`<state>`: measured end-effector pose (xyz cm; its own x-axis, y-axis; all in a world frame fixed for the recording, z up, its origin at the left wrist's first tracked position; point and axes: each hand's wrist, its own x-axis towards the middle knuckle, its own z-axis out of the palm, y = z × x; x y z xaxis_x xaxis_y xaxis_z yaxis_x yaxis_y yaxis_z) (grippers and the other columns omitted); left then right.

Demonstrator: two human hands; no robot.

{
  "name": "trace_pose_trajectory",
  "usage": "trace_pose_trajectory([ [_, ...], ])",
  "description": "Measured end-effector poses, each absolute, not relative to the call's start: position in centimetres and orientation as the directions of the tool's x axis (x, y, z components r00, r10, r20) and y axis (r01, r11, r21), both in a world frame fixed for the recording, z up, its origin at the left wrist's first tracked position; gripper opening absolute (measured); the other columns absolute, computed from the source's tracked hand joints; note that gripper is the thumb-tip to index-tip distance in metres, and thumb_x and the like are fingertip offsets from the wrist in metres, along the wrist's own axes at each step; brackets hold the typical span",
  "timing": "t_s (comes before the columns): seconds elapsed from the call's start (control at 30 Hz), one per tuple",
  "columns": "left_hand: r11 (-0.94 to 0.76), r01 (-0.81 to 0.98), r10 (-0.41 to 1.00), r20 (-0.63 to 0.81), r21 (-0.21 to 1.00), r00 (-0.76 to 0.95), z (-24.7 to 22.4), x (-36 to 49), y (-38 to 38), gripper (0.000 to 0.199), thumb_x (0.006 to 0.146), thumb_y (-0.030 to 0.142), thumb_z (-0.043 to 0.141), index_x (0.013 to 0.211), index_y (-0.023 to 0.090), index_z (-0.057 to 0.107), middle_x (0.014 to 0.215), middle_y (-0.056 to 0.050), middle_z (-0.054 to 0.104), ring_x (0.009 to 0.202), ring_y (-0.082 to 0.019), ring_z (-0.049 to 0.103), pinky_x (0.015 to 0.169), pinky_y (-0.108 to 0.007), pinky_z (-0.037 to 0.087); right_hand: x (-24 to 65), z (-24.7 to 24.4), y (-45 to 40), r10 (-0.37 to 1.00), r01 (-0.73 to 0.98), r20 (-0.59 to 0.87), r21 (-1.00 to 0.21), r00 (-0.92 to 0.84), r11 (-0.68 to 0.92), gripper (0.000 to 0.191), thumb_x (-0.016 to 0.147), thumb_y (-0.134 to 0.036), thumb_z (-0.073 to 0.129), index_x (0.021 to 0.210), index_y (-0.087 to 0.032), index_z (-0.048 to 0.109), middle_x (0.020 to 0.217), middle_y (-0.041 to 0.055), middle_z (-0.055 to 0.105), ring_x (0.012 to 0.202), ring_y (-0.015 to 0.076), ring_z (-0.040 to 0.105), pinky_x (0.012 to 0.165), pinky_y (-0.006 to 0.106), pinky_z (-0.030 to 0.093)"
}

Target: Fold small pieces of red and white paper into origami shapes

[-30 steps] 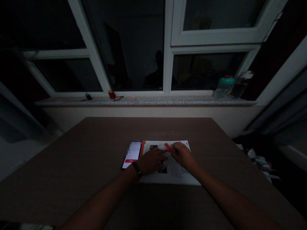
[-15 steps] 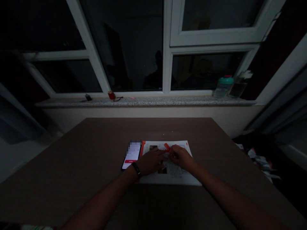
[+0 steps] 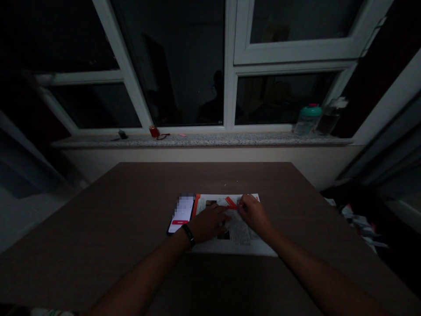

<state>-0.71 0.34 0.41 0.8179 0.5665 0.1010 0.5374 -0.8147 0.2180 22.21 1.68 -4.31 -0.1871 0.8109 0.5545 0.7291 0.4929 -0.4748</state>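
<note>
Small red flat strip on printed white paper sheet, mid brown wooden tabletop. Long axis diagonal, pointing 10 o'clock to 4 o'clock. Right hand at strip's 4 o'clock end, fingers curled around it; exact grasp unclear in dim light. Left hand pressed flat on sheet, fingers extended, holding nothing. Lit black smartphone at 9 o'clock, just beside sheet.
</note>
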Motion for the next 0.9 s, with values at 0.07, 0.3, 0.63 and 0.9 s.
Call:
trace_pose_trajectory([
  [0.07, -0.821, 0.531, 0.561, 0.121, 0.207, 0.819, 0.1, -0.7, 0.3, 0.038, 0.09, 0.028, 0.065, 0.127, 0.023, 0.058, 0.146, -0.008, 0.046, 0.127, -0.029, 0.045, 0.104, -0.046, 0.042, 22.3, -4.1, 1.5, 0.823, 0.684, 0.549, -0.546, -0.143, 0.483, 0.012, 0.083, -0.016, 0.051, 0.074, -0.022, 0.046, 0.073, 0.0019, 0.055, 0.071, 0.0177, 0.052, 0.064, 0.027, 0.037],
  [0.3, -0.823, 0.519, 0.555, 0.131, 0.231, 0.821, -0.1, -0.5, 0.2, 0.045, 0.091, 0.029, 0.065, 0.134, 0.021, 0.052, 0.14, -0.01, 0.051, 0.126, -0.029, 0.045, 0.105, -0.045, 0.04, 22.5, -4.4, 1.7, 0.853, 0.585, 0.486, -0.641, -0.191, 0.497, 0.011, 0.083, -0.02, 0.055, 0.074, -0.021, 0.049, 0.072, 0.0, 0.055, 0.068, 0.0158, 0.053, 0.063, 0.025, 0.038],
  [0.63, -0.792, 0.517, 0.57, 0.092, 0.325, 0.816, 0.8, -0.6, 0.3, 0.037, 0.091, 0.029, 0.066, 0.125, 0.019, 0.057, 0.141, -0.011, 0.052, 0.124, -0.027, 0.048, 0.102, -0.043, 0.043, 22.4, -4.4, 1.8, 0.889, 0.555, 0.387, -0.695, -0.246, 0.456, 0.014, 0.078, -0.018, 0.059, 0.07, -0.021, 0.048, 0.066, -0.0023, 0.053, 0.062, 0.014, 0.048, 0.058, 0.023, 0.034],
  [0.9, -0.802, 0.513, 0.56, 0.087, 0.306, 0.824, 0.9, -0.6, 0.3, 0.034, 0.09, 0.028, 0.065, 0.122, 0.018, 0.06, 0.139, -0.011, 0.055, 0.125, -0.027, 0.048, 0.105, -0.044, 0.041, 22.1, -4.3, 1.6, 0.873, 0.568, 0.374, -0.663, -0.313, 0.488, 0.016, 0.075, -0.013, 0.059, 0.069, -0.021, 0.046, 0.066, -0.0035, 0.051, 0.062, 0.0132, 0.047, 0.058, 0.023, 0.032],
])
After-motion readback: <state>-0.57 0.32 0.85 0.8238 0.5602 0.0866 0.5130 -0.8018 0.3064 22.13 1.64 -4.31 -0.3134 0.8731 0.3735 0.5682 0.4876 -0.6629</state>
